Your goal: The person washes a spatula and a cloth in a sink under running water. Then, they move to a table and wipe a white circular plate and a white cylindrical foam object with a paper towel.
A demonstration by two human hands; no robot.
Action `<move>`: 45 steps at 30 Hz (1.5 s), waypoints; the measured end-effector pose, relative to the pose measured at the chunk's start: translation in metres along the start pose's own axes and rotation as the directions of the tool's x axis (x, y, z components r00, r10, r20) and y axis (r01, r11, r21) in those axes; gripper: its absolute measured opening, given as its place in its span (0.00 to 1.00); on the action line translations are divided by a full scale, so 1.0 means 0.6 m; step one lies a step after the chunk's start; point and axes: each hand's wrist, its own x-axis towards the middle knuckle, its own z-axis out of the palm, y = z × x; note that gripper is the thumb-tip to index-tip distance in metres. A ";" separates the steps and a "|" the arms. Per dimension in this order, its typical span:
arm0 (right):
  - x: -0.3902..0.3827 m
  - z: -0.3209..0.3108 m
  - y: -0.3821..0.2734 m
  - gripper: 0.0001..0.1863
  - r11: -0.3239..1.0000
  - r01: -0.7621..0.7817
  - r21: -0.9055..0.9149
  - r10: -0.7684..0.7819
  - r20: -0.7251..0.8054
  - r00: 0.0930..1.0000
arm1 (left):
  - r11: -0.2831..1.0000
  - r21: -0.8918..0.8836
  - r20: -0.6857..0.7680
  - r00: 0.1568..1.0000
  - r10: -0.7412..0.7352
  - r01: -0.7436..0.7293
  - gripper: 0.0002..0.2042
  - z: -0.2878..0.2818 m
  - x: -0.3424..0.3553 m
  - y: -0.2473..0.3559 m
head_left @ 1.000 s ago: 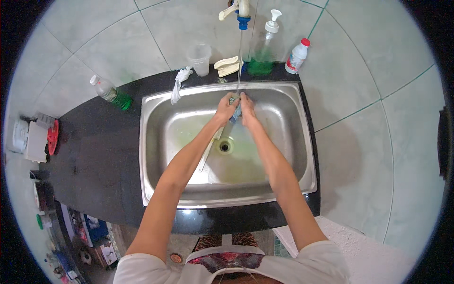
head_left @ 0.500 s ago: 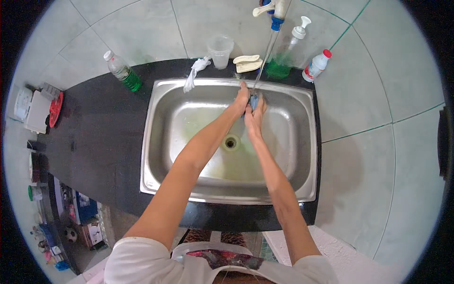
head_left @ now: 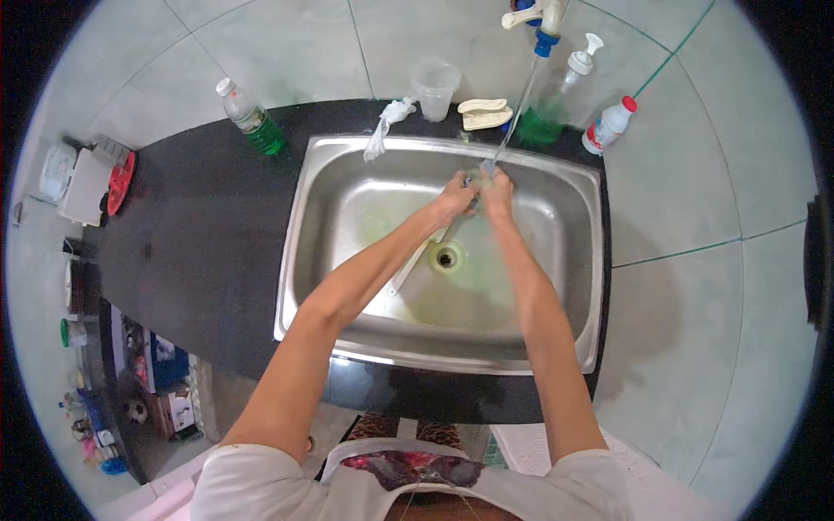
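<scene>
Over the steel sink [head_left: 313,260], my left hand [head_left: 453,198] and my right hand [head_left: 497,189] meet fingertip to fingertip under a thin water stream [head_left: 512,122] falling from the tap [head_left: 546,17] on the tiled wall. The fingers of both hands curl toward each other. Something small and grey seems to sit between them, too small to make out. Below the hands a long, thin utensil [head_left: 415,262] lies in the basin next to the drain [head_left: 447,256].
Along the black counter's [head_left: 208,243] back edge stand a bottle of green liquid [head_left: 252,117], a white cloth [head_left: 387,122], a clear cup [head_left: 434,85], a cream soap dish [head_left: 485,113], a pump bottle [head_left: 560,91] and a red-capped white bottle [head_left: 608,126]. White and red items [head_left: 87,178] sit far left.
Both hands stay together under the stream, fingers shifting slightly. The view has drifted, so the sink now sits further right and lower in the picture.
</scene>
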 end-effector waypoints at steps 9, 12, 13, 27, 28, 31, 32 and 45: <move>0.052 -0.038 0.048 0.19 0.984 0.095 -0.152 -0.051 0.269 0.962 | 0.994 0.088 -0.198 0.976 0.085 -0.069 0.16 0.029 0.058 -0.016; 0.016 -0.023 -0.019 0.15 0.990 0.086 0.112 -0.116 0.303 0.946 | 0.940 0.313 -0.433 0.861 0.267 -0.134 0.15 -0.030 0.093 -0.044; 0.021 -0.034 -0.001 0.15 0.985 0.019 0.171 -0.086 0.397 0.914 | 0.941 0.311 -0.419 0.869 0.263 -0.135 0.15 -0.016 0.096 -0.044; 0.038 -0.073 0.043 0.11 0.750 -0.452 0.483 0.220 0.461 0.859 | 0.953 -0.060 0.033 0.953 0.300 -0.298 0.07 0.084 0.036 0.080; 0.035 -0.064 0.041 0.11 0.786 -0.404 0.468 0.188 0.442 0.877 | 0.953 -0.059 0.029 0.954 0.299 -0.297 0.07 0.082 0.031 0.082; 0.022 -0.047 0.007 0.07 0.751 -0.401 0.524 0.163 0.441 0.883 | 0.975 0.044 -0.026 0.975 0.220 -0.218 0.11 0.075 0.004 0.095; 0.018 -0.050 -0.005 0.04 0.679 -0.439 0.588 0.182 0.445 0.877 | 0.964 0.156 -0.068 0.971 0.230 -0.218 0.14 0.084 -0.009 0.101; 0.031 -0.117 0.052 0.12 0.991 0.109 -0.079 -0.079 0.311 0.947 | 0.684 0.665 0.094 0.941 0.324 -0.302 0.09 0.049 0.046 0.021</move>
